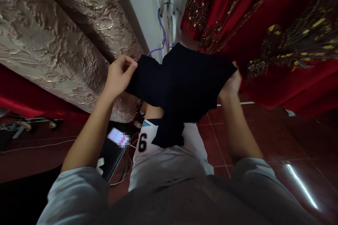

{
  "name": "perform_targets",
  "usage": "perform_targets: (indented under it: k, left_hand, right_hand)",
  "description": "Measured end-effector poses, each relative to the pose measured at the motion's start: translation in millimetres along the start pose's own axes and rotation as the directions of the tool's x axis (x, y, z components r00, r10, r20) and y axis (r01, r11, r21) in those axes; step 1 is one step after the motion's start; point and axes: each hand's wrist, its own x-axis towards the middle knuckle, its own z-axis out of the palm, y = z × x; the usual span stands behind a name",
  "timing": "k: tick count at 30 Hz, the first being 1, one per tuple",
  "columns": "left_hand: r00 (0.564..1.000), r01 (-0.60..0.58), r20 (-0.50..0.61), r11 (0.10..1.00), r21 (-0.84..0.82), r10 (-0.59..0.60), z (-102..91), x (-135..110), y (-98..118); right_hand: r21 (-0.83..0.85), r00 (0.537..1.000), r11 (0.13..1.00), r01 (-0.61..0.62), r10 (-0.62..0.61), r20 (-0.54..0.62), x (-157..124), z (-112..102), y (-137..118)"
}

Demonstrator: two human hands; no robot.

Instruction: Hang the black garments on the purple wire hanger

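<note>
A dark garment (182,81), perhaps a shirt, hangs spread out in front of me from a purple hanger (164,37). Its lower end drapes over my white shorts. My left hand (120,74) pinches the cloth at the left edge, thumb against the fingers. At the opposite edge my right hand (232,81) grips the cloth, with its fingers partly behind it. The dark fabric hides most of the hanger's arms, and the exact cut of the garment is hard to make out.
Above the garment is a metal rack (173,3). A beige embossed curtain (76,42) hangs at left, and red cloth with gold sequins (277,42) at right. Low on the left, a lit phone (117,136) lies on a black surface with white cables. The floor (250,130) is red tile.
</note>
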Motion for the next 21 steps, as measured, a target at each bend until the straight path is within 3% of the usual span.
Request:
perform_targets:
  k: [2, 4, 6, 9, 12, 14, 16, 17, 18, 19, 21]
  left_hand:
    - [0.999, 0.001, 0.039, 1.000, -0.010, -0.001, 3.2, 1, 3]
    - [0.999, -0.024, 0.031, 1.000, -0.012, 0.025, 12.0, 6, 11]
    - [0.998, -0.059, -0.003, 0.998, -0.014, 0.059, 22.1, 13, 16]
    - [0.993, -0.097, -0.075, 0.995, -0.008, 0.096, 30.3, 22, 9]
    - [0.982, -0.117, -0.146, 0.993, 0.020, 0.119, 26.1, 20, -12]
    - [0.974, -0.127, -0.184, 0.991, 0.040, 0.132, 19.0, 12, -24]
    - [0.968, -0.150, -0.194, 0.987, 0.051, 0.157, 11.4, 3, -28]
    - [0.967, -0.174, -0.184, 0.984, 0.045, 0.179, 8.1, -2, -27]
    - [0.963, -0.212, -0.164, 0.977, 0.026, 0.213, 5.3, -5, -24]
    - [0.957, -0.259, -0.140, 0.966, -0.005, 0.255, 3.3, -8, -20]
    - [0.935, -0.346, -0.119, 0.933, -0.100, 0.334, 1.5, -13, -5]
  right_hand:
    - [0.231, 0.962, 0.973, -0.008, 0.070, -0.262, 2, -9, 7]
    - [0.427, 0.876, 0.904, -0.009, 0.213, -0.432, 11, -16, 6]
    - [0.460, 0.846, 0.887, -0.040, 0.276, -0.457, 23, -17, -1]
    - [0.399, 0.864, 0.914, -0.078, 0.261, -0.431, 29, -3, -18]
    - [0.413, 0.900, 0.892, -0.182, 0.320, -0.296, 5, 10, -33]
    - [0.385, 0.910, 0.844, -0.373, 0.414, -0.025, -19, 11, -40]
    - [0.287, 0.834, 0.790, -0.541, 0.462, 0.301, -37, 8, -42]
    - [0.238, 0.790, 0.783, -0.575, 0.455, 0.411, -41, 7, -41]
    - [0.198, 0.769, 0.793, -0.576, 0.444, 0.461, -43, 8, -38]
    - [0.156, 0.776, 0.818, -0.554, 0.439, 0.454, -41, 12, -34]
    - [0.006, 0.832, 0.878, -0.478, 0.450, 0.325, -32, 29, -22]
